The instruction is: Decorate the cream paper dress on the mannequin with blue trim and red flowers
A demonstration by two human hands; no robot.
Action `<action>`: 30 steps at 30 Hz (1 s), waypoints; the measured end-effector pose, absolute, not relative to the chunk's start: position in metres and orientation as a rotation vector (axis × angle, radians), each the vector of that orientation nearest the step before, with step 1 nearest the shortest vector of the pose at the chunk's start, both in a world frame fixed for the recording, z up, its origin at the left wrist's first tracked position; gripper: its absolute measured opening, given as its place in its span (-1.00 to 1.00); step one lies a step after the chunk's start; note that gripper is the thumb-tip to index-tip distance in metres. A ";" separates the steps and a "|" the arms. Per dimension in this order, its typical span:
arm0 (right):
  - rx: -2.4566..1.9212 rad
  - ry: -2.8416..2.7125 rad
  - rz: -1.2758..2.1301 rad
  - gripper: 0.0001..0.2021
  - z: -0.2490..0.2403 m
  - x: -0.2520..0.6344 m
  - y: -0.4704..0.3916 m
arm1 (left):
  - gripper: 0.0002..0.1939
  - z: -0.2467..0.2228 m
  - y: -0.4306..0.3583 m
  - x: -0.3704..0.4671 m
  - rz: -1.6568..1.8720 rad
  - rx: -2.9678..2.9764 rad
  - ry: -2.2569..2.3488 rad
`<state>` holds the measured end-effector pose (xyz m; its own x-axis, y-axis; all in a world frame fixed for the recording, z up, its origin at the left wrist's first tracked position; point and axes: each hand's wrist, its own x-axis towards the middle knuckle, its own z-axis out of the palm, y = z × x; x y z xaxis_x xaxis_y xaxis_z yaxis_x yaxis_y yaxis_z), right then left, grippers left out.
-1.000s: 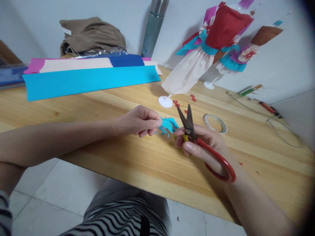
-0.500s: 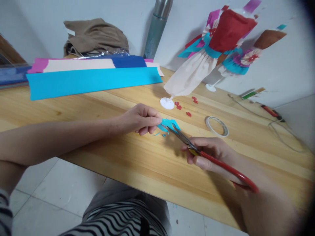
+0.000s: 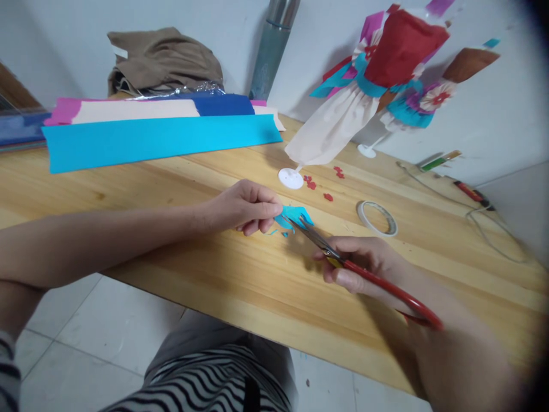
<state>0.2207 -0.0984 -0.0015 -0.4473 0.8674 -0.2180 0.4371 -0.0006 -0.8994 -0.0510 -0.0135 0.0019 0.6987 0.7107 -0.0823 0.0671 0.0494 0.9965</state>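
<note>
Scissors [image 3: 343,260] with red handles sit in the right hand [image 3: 364,266], lower right of centre, fingers curled tight round the handle loops, blades pointing up-left and nearly closed with the tips right at the edge of a small blue paper piece [image 3: 294,216]. That blue scrap is just about dead centre of the frame, pinched between thumb and fingertips of the left hand [image 3: 242,207], which comes in from the left along the wooden table [image 3: 171,189]. A few tiny blue snippets lie on the wood right under it. Further back, upper left, there's a long sheet of blue crepe paper [image 3: 158,140] on top of pink, cream and dark blue sheets, with a brown cloth bundle [image 3: 163,60] behind against the wall. Upper right has a paper dress on a stand [image 3: 355,109], red top and cream skirt, white round base touching the table. Little red paper bits [image 3: 328,197] are scattered near that base, and a tape roll [image 3: 377,218] lies flat right of centre, well apart from the hands.
</note>
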 end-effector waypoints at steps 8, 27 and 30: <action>-1.297 -1.877 1.420 -0.66 -0.007 0.220 -0.097 | -0.68 0.001 -0.012 -0.048 0.506 1.489 0.673; -1.318 -1.882 1.489 -0.70 -0.006 0.229 -0.098 | -0.63 -0.002 -0.011 -0.048 0.543 1.385 0.759; -1.331 -1.901 1.523 -0.70 -0.005 0.230 -0.098 | -0.62 -0.003 -0.011 -0.048 0.543 1.370 0.763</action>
